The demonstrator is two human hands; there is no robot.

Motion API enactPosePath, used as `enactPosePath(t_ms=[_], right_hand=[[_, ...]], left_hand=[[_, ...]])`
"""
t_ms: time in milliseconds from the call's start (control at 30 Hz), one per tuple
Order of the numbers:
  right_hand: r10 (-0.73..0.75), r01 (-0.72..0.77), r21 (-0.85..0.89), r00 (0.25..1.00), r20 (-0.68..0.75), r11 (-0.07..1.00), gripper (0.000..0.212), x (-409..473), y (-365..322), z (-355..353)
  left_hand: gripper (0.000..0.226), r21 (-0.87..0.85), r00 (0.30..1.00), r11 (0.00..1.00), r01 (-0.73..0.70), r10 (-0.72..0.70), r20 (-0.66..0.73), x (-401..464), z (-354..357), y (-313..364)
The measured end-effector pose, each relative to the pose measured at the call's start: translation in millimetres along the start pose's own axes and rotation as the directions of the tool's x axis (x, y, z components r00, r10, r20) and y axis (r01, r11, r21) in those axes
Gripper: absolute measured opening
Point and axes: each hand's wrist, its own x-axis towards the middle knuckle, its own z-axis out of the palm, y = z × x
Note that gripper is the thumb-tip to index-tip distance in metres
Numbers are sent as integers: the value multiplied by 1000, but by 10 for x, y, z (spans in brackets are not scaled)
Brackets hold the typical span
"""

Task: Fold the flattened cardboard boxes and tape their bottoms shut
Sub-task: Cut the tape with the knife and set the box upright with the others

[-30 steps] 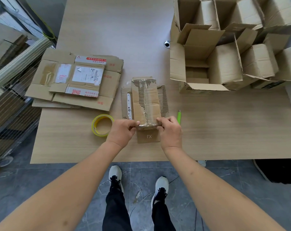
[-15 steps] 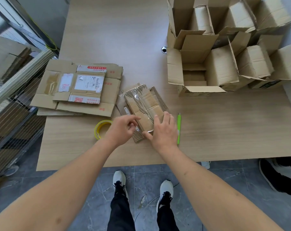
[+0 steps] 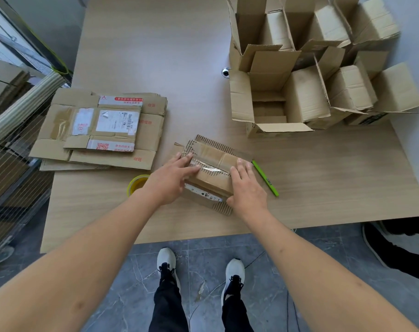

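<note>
- A person's left hand (image 3: 172, 180) and right hand (image 3: 245, 188) press flat, fingers straight, on a small taped cardboard box (image 3: 212, 172) near the wooden table (image 3: 323, 178) edge.
- Tape roll (image 3: 137, 183) left; green pen (image 3: 264, 177) right.
- Flattened boxes (image 3: 100, 130) far left.

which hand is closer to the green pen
Right. The right hand lies on the small box just beside the green pen, not touching it. The left hand presses the box's far side, by the tape roll.
</note>
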Motion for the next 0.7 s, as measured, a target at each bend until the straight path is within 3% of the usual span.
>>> enactPosePath(t_ms=[100,233,367,500,600,700], right_hand=[[-37,37,-69,999,-5,997,95,29,95,40],[4,-11,-137,999,-54,991,99,87,180,70],[19,-33,-192,997,-77,981,99,132,272,42],[4,-13,-183,999,-53,983,103,202,268,-48],[-76,61,-138,992,-103,989,99,176,224,-57],[-302,295,-66,926,-224,953,67,78,169,35]], left_hand=[[75,17,1000,1000,-6,6,-15,-86,82,4],[69,79,998,997,-21,26,-53,-197,168,113],[77,85,995,994,-64,71,-74,-266,215,136],[62,137,975,981,-140,160,-151,-280,328,153],[58,74,960,986,-150,163,-227,-264,381,186],[57,10,943,987,-160,156,-292,-278,424,204]])
